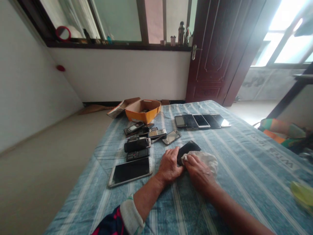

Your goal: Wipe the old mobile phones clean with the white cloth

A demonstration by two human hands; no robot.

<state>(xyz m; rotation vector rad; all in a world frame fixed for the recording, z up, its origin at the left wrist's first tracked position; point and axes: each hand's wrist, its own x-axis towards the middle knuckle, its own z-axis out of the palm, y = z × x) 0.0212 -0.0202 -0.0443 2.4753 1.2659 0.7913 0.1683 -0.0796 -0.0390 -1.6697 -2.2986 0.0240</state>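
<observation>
My left hand [170, 165] grips the left edge of a black smartphone [189, 147], which lies tilted on the striped bedcover. In my right hand [198, 171] a crumpled white cloth [209, 161] is pressed onto the lower right part of that phone. The cloth and fingers hide some of its screen. Left of my hands lie a white tablet [132, 171] with a dark screen, a black keypad phone [137, 154] and a dark phone [137, 144]. A silver phone [171, 137] rests just beyond my left hand.
An orange box [144, 115] with its lid open stands at the far edge of the bedcover [234, 182], a pile of old phones [153, 133] before it. Several smartphones [201, 121] form a row at the back right. A yellow-green item [302, 194] lies far right.
</observation>
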